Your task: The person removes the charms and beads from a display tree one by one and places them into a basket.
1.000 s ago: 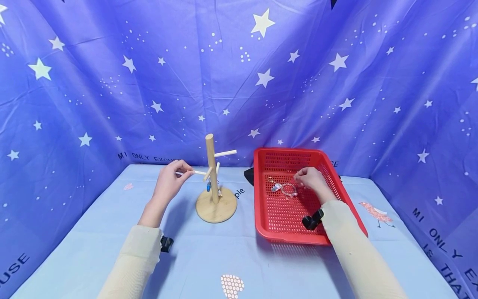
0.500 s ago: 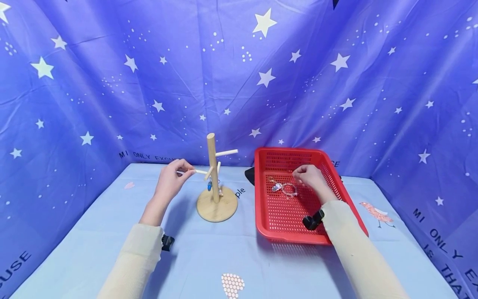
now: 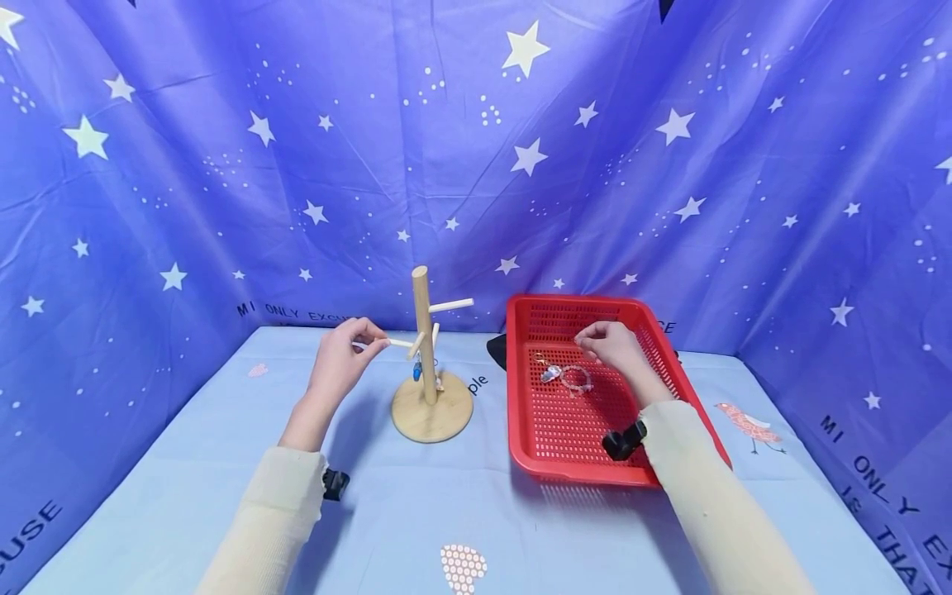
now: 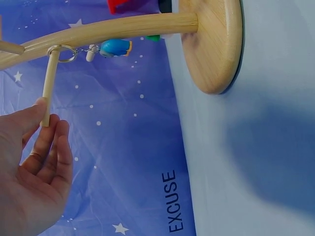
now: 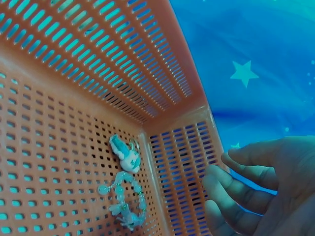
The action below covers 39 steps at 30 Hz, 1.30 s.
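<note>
Wood peg (image 4: 49,83) pinched by L hand (image 3: 339,359), R hand (image 3: 616,345) loosely curled.

One left grip (image 3: 336,361), one right grip (image 3: 616,347): two in all. Two pale sleeves (image 3: 264,504). Two black gadgets (image 3: 623,441), one by each sleeve.

One wooden stand (image 3: 428,359): one post (image 3: 422,310), one round base (image 3: 418,423), four thin pegs (image 3: 452,305) showing. One peg in left grip. One ring (image 4: 66,61), one blue charm (image 4: 115,47) hanging. One more small thing (image 3: 440,382) behind post, too hidden to name.

One red basket (image 3: 580,472). Inside: one bead bracelet (image 5: 119,194), one clip charm (image 3: 550,373).

One blue surface (image 3: 394,512): two hearts (image 3: 463,568), one pink bird (image 3: 747,423).
</note>
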Each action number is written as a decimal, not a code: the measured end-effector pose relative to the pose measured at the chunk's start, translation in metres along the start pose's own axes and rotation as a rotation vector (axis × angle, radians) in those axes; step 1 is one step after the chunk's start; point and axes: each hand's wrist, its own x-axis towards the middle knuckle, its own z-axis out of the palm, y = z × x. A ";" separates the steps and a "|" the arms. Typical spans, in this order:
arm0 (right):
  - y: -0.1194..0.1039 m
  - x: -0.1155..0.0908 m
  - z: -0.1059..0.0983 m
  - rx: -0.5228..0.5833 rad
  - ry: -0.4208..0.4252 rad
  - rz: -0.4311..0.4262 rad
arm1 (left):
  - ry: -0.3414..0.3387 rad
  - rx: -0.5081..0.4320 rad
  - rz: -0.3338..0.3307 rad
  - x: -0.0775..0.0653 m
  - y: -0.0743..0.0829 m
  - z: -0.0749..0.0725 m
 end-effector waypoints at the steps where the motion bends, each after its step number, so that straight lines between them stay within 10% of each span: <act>1: -0.001 0.000 0.000 0.005 0.004 -0.003 | -0.001 0.003 0.000 0.000 0.000 0.000; 23: -0.022 -0.014 -0.003 0.124 0.010 -0.067 | 0.010 0.025 -0.027 -0.007 0.005 0.002; 39: -0.035 -0.026 -0.002 0.142 0.028 -0.141 | 0.139 -0.055 0.024 -0.010 0.020 -0.001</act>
